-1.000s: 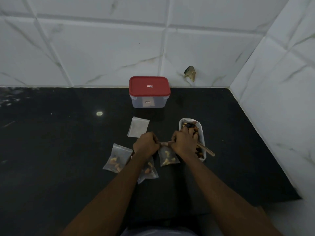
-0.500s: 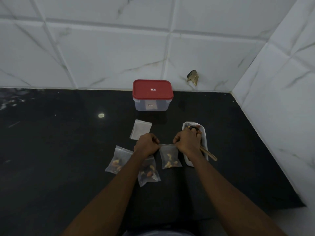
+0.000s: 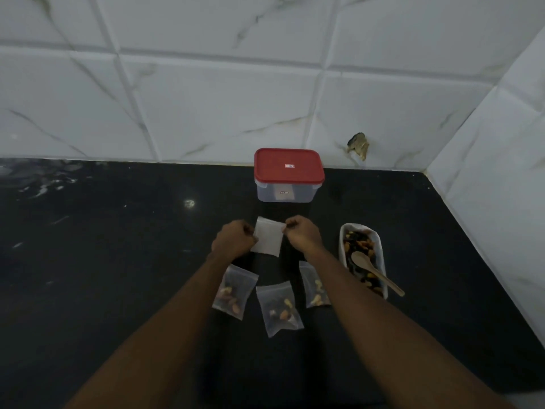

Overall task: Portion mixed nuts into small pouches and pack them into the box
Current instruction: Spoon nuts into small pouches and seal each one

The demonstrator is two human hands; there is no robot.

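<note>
Left hand [image 3: 234,240] and right hand [image 3: 300,234] on opposite edges of empty pouch [image 3: 267,241]

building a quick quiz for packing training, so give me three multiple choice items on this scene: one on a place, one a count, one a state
1. Where does the wooden spoon lie? A: on the red lid. B: in the tray of nuts. C: in a fist.
2. How many filled pouches lie on the counter? A: two. B: three. C: five.
3. The left hand and right hand are: A: pinching the empty pouch. B: flat on the counter. C: lifting the box.
Answers: 1 B, its bowl rests on the nuts; 2 B, three lie in a row nearer the person than the hands; 3 A, curled fingers hold its edges.
</note>
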